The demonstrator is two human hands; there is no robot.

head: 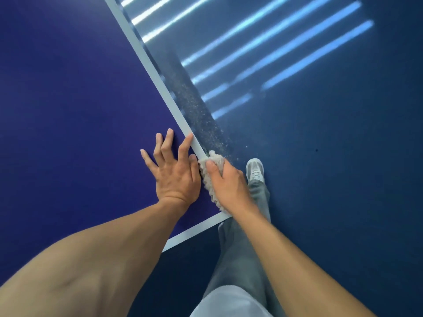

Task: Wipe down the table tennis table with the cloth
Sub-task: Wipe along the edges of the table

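The blue table tennis table [75, 106] fills the left of the view, with a white line along its right edge and near edge. My left hand [175, 172] rests flat on the tabletop near the corner, fingers spread. My right hand [229, 181] grips a pale fluffy cloth [209, 177] against the table's right edge, just short of the near corner. Part of the cloth is hidden under my fingers.
Dark blue floor [332, 179] lies to the right of the table, with bright stripes of light across it and a trail of dust specks [201, 115] beside the edge. My leg in grey trousers and a grey shoe [255, 170] stand next to the corner.
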